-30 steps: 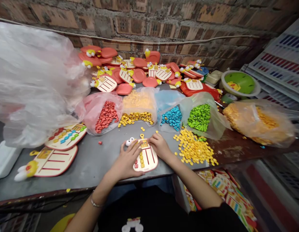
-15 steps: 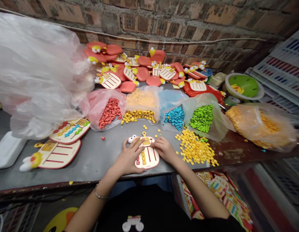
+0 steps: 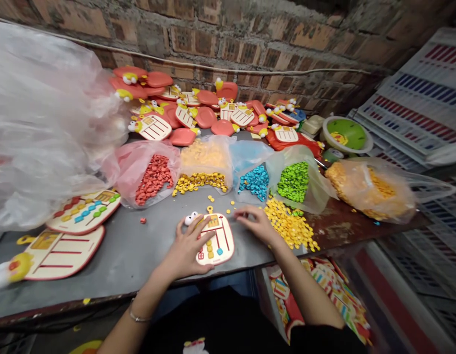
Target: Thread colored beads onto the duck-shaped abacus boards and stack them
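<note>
A cream toy board (image 3: 225, 228) with a red rim, slots and a head with big white eyes (image 3: 191, 218) lies on the grey table. My left hand (image 3: 187, 248) grips it from the left, fingers across its face and thumb along the near edge. Yellow beads (image 3: 210, 249) sit in one slot, partly under my fingers, and a single blue bead (image 3: 219, 251) lies at the low end of another. Just right of the board, my right hand (image 3: 259, 225) hovers with fingers loosely apart, and I see nothing in them.
Behind the board stand open bags of red beads (image 3: 154, 179), gold beads (image 3: 200, 182), blue beads (image 3: 254, 182) and green beads (image 3: 293, 182). Loose yellow beads (image 3: 290, 226) spread at right. Two boards (image 3: 71, 253) lie at left beside a big plastic bag (image 3: 46, 123). More boards (image 3: 205, 118) pile against the wall.
My right hand has moved off the board to the right. A blue bead now shows in a slot at the board's near end. The whole view has shifted a little.
</note>
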Available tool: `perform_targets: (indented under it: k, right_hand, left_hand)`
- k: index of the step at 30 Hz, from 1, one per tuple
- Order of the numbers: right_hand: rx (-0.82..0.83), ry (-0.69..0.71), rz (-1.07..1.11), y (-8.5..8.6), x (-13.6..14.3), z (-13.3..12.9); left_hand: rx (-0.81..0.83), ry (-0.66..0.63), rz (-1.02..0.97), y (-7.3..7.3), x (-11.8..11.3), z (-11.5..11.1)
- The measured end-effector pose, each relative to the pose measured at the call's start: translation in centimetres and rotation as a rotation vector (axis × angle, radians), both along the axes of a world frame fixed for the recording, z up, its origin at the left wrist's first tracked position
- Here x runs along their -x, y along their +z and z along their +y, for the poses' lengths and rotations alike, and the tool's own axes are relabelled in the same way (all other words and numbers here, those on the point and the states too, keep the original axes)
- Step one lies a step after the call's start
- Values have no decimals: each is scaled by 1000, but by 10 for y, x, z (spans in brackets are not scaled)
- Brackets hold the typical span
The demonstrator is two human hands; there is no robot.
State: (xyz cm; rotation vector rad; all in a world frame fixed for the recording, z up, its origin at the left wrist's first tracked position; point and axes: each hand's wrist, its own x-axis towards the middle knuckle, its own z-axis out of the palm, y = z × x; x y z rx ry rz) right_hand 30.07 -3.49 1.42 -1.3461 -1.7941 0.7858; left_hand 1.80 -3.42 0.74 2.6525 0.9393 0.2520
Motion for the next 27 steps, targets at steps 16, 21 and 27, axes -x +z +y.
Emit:
perform_targets:
  k: [16,21,27]
  right_hand:
    - [-239,-244,-252,-8,-6,53]
    - [-209,-144,-90,7,23,17]
    - [-198,-33,-75,-4,48,11]
  left_hand:
    - [68,-134,-21,8,1,-4]
    - [63,-160,-87,11,1,-3]
    - [19,-193,-189,6,0,-2]
